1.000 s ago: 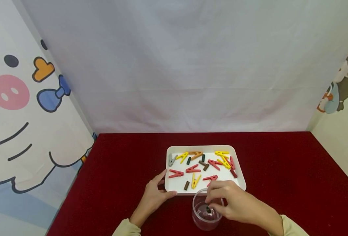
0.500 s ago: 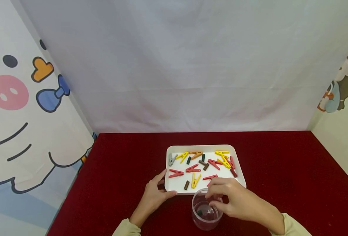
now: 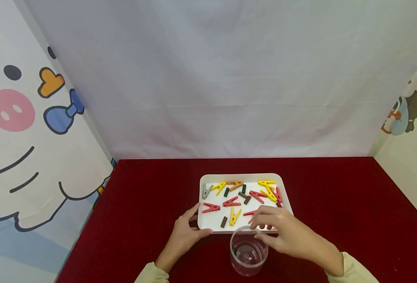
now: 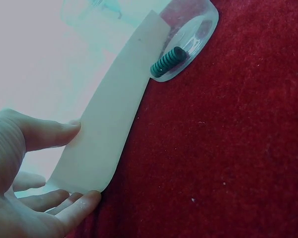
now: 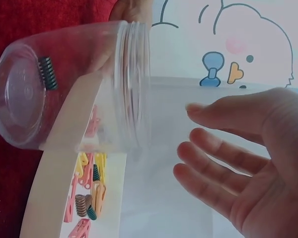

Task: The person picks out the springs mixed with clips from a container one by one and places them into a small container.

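Note:
A clear plastic jar with a threaded rim stands on the red cloth in front of a white tray. Inside it, low against the wall, lies a dark green coil spring, also seen in the left wrist view. My right hand hovers over the jar's right rim, its fingers parted and nothing between them. At the tray's near left corner rests my left hand, thumb along the front wall and fingers at the left side. Red clips, yellow clips and small springs lie scattered in the tray.
An orange clip and a grey clip lie toward the tray's back. Red cloth covers the table up to a pale curtain. Printed cartoon panels stand at both sides.
The green spring, earlier between my right fingertips over the jar, has dropped to its bottom. My right hand has risen slightly up and right, fingers spreading. The left hand stays put.

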### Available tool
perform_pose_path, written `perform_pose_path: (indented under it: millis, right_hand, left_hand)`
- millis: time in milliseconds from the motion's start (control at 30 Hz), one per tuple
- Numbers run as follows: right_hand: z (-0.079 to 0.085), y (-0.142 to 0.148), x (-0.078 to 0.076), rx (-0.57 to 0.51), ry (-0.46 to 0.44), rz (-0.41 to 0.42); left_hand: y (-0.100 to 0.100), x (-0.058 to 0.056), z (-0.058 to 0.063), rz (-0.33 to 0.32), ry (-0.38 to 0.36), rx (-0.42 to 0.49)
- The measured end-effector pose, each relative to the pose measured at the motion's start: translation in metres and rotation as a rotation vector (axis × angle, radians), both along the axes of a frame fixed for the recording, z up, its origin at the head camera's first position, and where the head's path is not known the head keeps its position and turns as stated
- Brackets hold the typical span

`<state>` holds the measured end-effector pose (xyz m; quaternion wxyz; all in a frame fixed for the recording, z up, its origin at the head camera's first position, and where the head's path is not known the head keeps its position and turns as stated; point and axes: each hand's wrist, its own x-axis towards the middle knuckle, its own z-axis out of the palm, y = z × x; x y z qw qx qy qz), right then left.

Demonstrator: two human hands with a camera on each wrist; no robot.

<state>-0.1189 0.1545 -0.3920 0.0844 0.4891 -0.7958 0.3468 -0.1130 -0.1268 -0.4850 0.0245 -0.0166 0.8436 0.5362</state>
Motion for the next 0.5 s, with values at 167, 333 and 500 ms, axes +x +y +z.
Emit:
perform_pose_path:
  millis: [167,333,500]
  right_hand:
    - [-0.002,0.003,-0.006,-0.027,0.008,-0.029]
    - [-0.005,0.006,-0.011,-0.053,0.026,-0.062]
    - [-0.009,0.009,-0.015,-0.076,0.063,-0.093]
  left_hand:
    - [0.0,0.0,0.0,-0.001,-0.001,0.016]
    - [-0.001,0.0,0.0,-0.018,0.016,0.045]
    - [-0.002,0.001,0.0,-0.023,0.019,0.057]
